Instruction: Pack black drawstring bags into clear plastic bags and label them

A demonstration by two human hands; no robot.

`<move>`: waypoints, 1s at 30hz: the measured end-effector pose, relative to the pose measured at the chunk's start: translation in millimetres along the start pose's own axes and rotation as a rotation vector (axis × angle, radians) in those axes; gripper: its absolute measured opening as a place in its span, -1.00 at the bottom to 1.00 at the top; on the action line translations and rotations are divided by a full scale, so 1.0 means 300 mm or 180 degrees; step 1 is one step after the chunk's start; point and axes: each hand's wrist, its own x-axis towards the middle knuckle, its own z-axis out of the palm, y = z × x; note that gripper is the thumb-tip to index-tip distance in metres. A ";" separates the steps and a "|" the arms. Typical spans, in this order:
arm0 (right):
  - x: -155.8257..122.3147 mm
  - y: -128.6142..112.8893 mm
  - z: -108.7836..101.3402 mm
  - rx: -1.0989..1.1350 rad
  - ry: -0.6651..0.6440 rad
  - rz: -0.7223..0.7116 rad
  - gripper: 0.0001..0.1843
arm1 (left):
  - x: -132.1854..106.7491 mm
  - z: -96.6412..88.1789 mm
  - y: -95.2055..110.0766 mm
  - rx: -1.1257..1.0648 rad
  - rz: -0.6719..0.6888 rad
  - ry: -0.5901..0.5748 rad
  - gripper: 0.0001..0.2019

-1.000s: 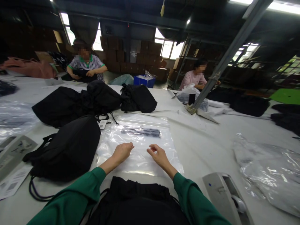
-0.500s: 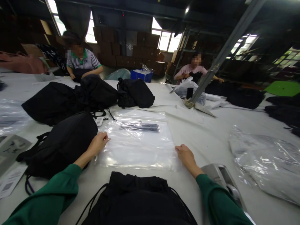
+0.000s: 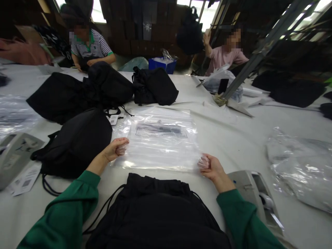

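Observation:
A clear plastic bag [image 3: 160, 148] with a printed black text box lies stretched between my two hands above the white table. My left hand [image 3: 116, 150] pinches its left edge, and my right hand [image 3: 211, 167] grips the lower right edge, with film showing over the fingers. Directly in front of me rests a black drawstring bag [image 3: 158, 211], its gathered top facing the plastic bag and a cord down each side. To the left of my left hand sits another black bag [image 3: 80, 145], with a white tag [image 3: 113, 119] lying near its top.
More black bags [image 3: 155, 86] lie across the far side of the white table [image 3: 233, 138]. A grey tape dispenser [image 3: 255, 193] stands beside my right forearm. Clear plastic bags [image 3: 301, 169] are piled at right. A slanted metal post [image 3: 259, 52] rises at the back. Two people work opposite.
Both my hands now have the plastic bag's edges gripped more fully, the film wrapped over the fingers. The person at back right has raised a black bag. The view has tilted down.

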 end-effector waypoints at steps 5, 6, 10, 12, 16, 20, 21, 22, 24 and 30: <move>-0.019 -0.083 0.023 0.0086 0.0208 -0.0474 -0.59 | -0.041 -0.018 0.013 0.1032 0.0601 0.0032 -0.60; -0.032 -0.092 0.022 0.0026 0.0320 -0.0696 -0.61 | -0.049 -0.026 0.012 0.1507 0.0923 0.0006 -0.60; -0.130 -0.012 0.008 -0.2042 0.0198 -0.1759 -0.71 | -0.102 -0.046 -0.057 0.3066 0.1724 -0.0542 -0.65; -0.198 0.083 0.000 -0.3059 -0.0184 -0.1944 -0.74 | -0.143 -0.050 -0.121 0.3433 0.1734 -0.0870 -0.70; -0.330 0.249 0.002 -0.3219 -0.0173 -0.1781 -0.71 | -0.240 -0.050 -0.232 0.3940 0.1574 -0.1049 -0.79; -0.430 0.287 0.039 -0.3151 -0.0147 -0.1543 -0.75 | -0.337 -0.029 -0.273 0.3998 0.1282 -0.0833 -0.87; -0.449 0.280 0.053 -0.3103 -0.0161 -0.1471 -0.76 | -0.358 -0.020 -0.276 0.3874 0.1132 -0.0768 -0.87; -0.466 0.269 0.068 -0.2978 -0.0151 -0.1357 -0.76 | -0.376 -0.012 -0.277 0.3635 0.0952 -0.0701 -0.87; -0.496 0.239 0.094 -0.2479 -0.0076 -0.0998 -0.69 | -0.404 0.002 -0.281 0.2984 0.0603 -0.0587 -0.88; -0.565 0.142 0.102 -0.1736 0.0087 -0.0354 -0.47 | -0.440 0.007 -0.306 0.2194 0.0449 -0.0372 -0.76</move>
